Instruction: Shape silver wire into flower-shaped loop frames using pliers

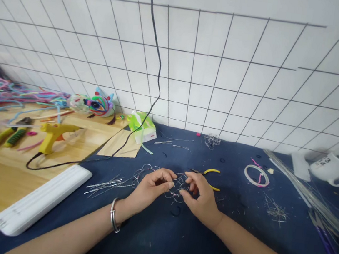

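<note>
Over the dark blue mat, my left hand [157, 184] and my right hand [200, 194] pinch opposite sides of a looped wire piece [175, 194]. Its thin silver loops show between and below the fingers, with small pinkish spots on them. A similar looped wire shape [144, 169] lies just behind my left hand, partly hidden by it. Behind my right hand rest yellow-handled pliers [212, 171], their lower handle partly covered by the hand. Cut straight wires [107, 185] lie to the left of my left hand.
At left are a white power strip [42, 199], a yellow glue gun [53, 136] and green-handled pliers [13, 134]. A tissue pack [144, 127] stands behind. At right lie a white ring-shaped roll [256, 176], wire scraps [276, 211], purple-handled scissors [327, 246] and a white mug [335, 169].
</note>
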`<state>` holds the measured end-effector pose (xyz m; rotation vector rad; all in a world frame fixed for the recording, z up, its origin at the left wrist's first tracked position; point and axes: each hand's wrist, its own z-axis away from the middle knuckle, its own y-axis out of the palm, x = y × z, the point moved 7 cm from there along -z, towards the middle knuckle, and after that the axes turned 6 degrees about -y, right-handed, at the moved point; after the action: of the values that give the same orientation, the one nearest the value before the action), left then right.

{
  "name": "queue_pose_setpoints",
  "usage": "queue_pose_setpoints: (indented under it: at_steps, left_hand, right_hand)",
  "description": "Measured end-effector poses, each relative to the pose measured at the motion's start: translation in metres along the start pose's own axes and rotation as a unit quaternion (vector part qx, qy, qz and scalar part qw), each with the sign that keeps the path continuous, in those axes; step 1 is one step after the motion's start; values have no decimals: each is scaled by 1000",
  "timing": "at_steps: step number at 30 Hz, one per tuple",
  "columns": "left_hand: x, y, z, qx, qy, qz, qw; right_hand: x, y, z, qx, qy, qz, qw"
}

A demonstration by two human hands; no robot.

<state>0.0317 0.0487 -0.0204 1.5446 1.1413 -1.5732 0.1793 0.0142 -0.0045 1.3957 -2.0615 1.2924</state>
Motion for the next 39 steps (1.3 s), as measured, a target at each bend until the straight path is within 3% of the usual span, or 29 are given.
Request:
queue_pose_setpoints:
  at_steps: [12,19,23,32,39]
  left_hand:
    - [-10,2,3,11,59,-80,995]
    - [-19,5,5,15,117,-127,985]
    - [-22,8,7,20,135,-146,980]
    - [-24,2,8,-16,122,-154,980]
    - [-23,-5,9,-55,79,-92,991]
  right_hand:
    - [-6,5,4,10,4,11,1000]
    - [4,7,1,40,-70,70,994]
    - [0,7,1,47,-59,92,993]
    - [0,2,-1,15,-51,50,997]
    - [6,-1,-2,7,-55,51,997]
